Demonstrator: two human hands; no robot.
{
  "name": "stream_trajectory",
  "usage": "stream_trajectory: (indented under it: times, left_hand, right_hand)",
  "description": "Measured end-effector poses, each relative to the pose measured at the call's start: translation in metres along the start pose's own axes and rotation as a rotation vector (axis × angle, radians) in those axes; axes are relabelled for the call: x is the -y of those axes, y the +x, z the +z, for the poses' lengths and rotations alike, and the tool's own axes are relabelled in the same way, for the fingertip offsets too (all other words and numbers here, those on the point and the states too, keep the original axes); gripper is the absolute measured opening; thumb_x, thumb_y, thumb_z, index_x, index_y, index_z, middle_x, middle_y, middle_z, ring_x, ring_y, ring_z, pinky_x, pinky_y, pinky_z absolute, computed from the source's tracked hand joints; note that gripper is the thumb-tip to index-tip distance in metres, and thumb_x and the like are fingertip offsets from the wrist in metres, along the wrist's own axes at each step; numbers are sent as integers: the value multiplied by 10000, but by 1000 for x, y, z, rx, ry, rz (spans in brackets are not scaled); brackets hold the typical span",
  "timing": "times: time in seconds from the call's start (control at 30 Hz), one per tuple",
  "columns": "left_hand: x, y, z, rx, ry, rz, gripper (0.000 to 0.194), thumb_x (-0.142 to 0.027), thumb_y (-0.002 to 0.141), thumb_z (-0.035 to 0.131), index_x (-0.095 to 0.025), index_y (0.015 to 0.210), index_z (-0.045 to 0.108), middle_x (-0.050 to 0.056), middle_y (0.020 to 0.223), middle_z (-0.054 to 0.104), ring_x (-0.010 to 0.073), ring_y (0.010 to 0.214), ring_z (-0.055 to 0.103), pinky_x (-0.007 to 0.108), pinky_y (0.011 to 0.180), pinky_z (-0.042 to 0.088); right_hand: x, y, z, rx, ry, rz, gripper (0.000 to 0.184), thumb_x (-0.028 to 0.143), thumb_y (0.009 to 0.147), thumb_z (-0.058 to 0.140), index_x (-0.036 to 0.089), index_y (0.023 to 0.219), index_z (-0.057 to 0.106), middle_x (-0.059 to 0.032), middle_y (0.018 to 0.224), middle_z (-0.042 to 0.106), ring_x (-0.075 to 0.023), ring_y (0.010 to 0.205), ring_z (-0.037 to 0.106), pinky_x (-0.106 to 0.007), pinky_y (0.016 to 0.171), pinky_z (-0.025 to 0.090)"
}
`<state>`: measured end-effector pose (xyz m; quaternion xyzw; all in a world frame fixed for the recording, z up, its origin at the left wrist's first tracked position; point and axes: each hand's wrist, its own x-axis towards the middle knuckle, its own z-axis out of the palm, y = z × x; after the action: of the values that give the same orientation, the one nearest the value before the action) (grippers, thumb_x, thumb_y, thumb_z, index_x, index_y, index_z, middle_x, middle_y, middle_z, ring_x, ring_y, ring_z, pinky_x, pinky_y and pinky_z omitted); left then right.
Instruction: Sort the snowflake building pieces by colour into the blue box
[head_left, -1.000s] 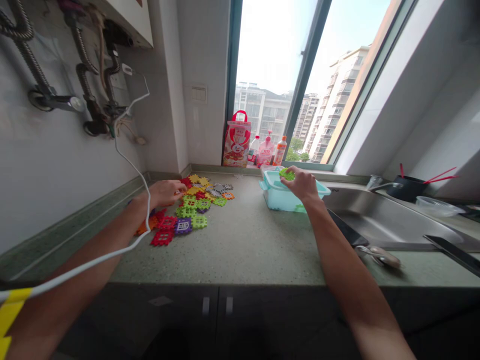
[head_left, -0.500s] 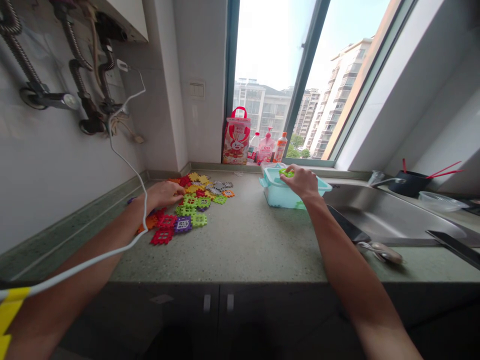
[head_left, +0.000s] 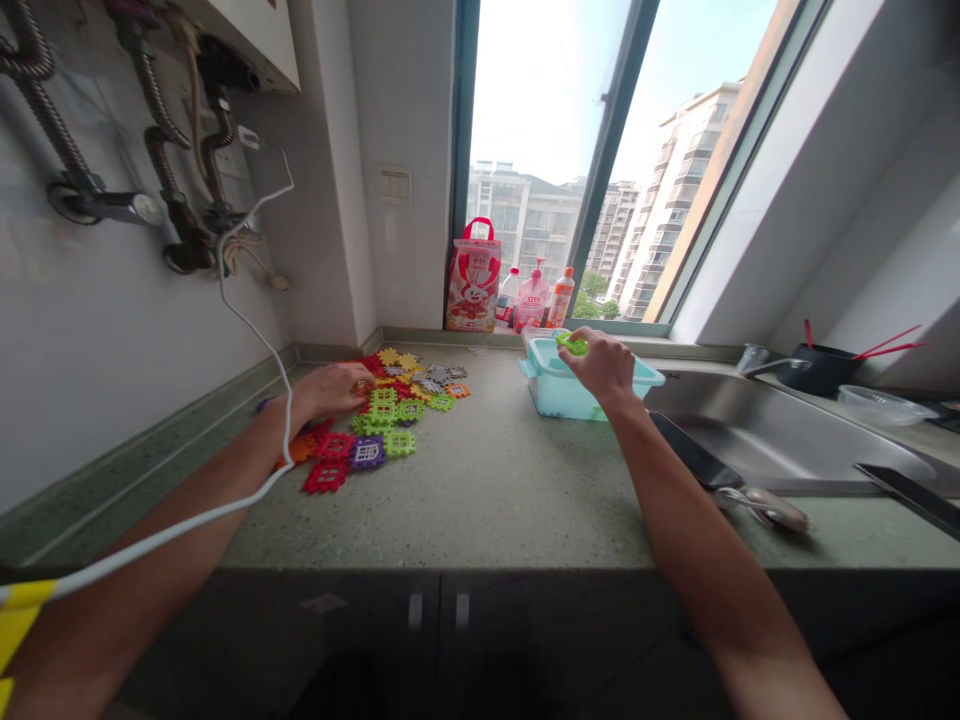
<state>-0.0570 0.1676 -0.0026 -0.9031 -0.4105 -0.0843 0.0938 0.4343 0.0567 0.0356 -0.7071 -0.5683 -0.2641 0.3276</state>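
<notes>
Over the left part of a light teal plastic box [head_left: 559,392], my right hand [head_left: 606,365] is closed on a lime-green building block [head_left: 574,344]. Some green shows low through the box's wall; most of its inside is hidden. My left hand [head_left: 330,388] is at the left side of a pile of interlocking window-pattern blocks, its fingers closed around an orange block [head_left: 362,387]. Green blocks [head_left: 384,405], red blocks [head_left: 325,475], a purple block [head_left: 367,452], yellow blocks [head_left: 397,358] and grey blocks [head_left: 436,377] lie loosely together there.
A white cable [head_left: 259,340] hangs across my left forearm. Right of the box are a steel sink [head_left: 757,430], a dark flat object [head_left: 694,450] and a corded grey object [head_left: 776,508]. A pink bag [head_left: 474,285] and several bottles [head_left: 532,295] stand by the window.
My left fingers have shifted slightly right into the pile, and an orange block now shows at their tips. The right hand stays over the box with the green block.
</notes>
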Motion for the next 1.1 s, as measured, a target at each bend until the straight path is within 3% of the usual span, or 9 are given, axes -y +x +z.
stream_trajectory:
  times: [0.17,0.7,1.1]
  left_hand:
    - [2,3,4,10,-66,83,267,-288,835,549,-261,983,770,25,1207,730,190,1087,693,255,1010,495]
    - [-2,4,6,31,-68,29,289,-252,824,538,-265,1024,746,37,1104,761,204,1031,693,277,974,512]
    - [7,8,16,7,-118,-31,250,-244,808,626,-295,1006,770,19,1022,780,209,955,717,261,911,531]
  right_hand:
    - [-2,0,6,65,15,9,360,536,906,657,240,1086,754,-116,1049,780,-319,950,709,-369,789,483]
    - [-3,-1,9,113,-15,39,401,567,913,642,242,1118,758,-138,1019,788,-335,935,724,-395,806,499]
    - [-2,0,9,179,-17,82,441,567,927,613,248,1201,749,-132,1032,790,-346,992,724,-424,864,508]
